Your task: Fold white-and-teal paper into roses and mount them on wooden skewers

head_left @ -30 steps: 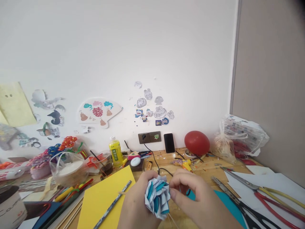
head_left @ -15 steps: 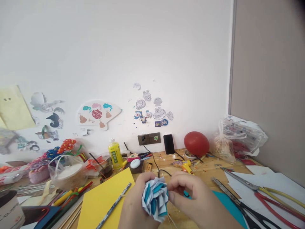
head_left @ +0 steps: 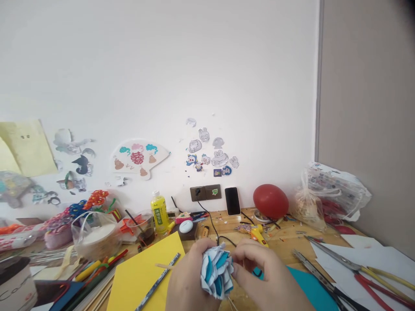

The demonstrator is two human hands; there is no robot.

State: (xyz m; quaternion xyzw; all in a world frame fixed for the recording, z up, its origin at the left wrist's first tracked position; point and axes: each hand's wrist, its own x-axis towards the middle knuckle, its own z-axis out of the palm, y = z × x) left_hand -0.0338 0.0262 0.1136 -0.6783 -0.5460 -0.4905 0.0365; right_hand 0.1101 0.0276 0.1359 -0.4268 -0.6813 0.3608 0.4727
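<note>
A white and blue folded-paper flower [head_left: 216,272] is held low at the front, its layered petals facing me. My left hand [head_left: 191,276] is closed around its left side, with most of the fingers hidden behind it. At the flower's right edge, my right hand [head_left: 262,270] pinches with thumb and forefinger against a petal. Just left of my left hand, a patterned pen-like stick [head_left: 158,283] lies on a yellow sheet of paper [head_left: 136,272]. A blue sheet [head_left: 306,285] is partly covered by my right forearm.
Scissors with red and yellow handles [head_left: 356,268] and black-handled scissors [head_left: 319,272] lie at right. A yellow glue gun [head_left: 257,235], phone [head_left: 232,201], red balloon [head_left: 270,201] and yellow drink bottle [head_left: 159,214] line the back. A cup [head_left: 16,285] stands at the left.
The flower has turned slightly in my hands, and its petals face a little differently. The whole view has shifted a little, so the scene sits lower and further right.
</note>
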